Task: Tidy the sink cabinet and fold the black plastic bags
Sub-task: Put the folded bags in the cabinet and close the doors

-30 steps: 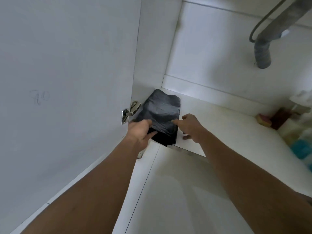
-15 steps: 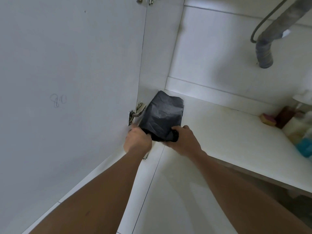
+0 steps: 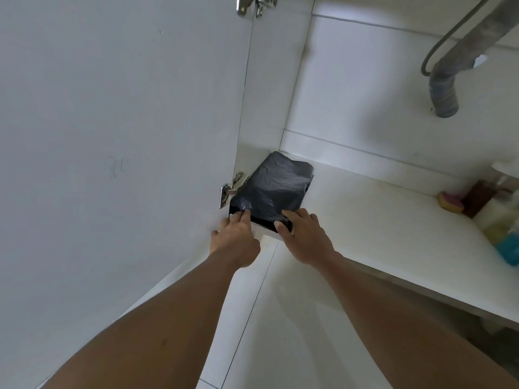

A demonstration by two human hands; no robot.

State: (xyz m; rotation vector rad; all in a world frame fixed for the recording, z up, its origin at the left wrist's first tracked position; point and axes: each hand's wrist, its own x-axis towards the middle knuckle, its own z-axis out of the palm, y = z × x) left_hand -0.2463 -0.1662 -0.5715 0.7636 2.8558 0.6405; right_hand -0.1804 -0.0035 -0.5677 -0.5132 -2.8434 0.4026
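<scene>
A flat folded stack of black plastic bags (image 3: 276, 186) lies on the white cabinet floor (image 3: 379, 220), tucked into the left corner against the side wall. My left hand (image 3: 236, 237) touches the stack's near left corner with fairly straight fingers. My right hand (image 3: 304, 237) rests on the stack's near edge, with its fingers laid flat on top and its thumb against the front edge.
The open white cabinet door (image 3: 112, 136) stands at the left, its lower hinge (image 3: 229, 192) right beside the bags. A grey drain pipe (image 3: 446, 91) hangs at the upper right. A sponge (image 3: 449, 203) and bottles (image 3: 502, 220) crowd the right side.
The stack was held tilted up in both hands' grip. It now lies flat on the cabinet floor, and both hands have loosened to touch only its near edge.
</scene>
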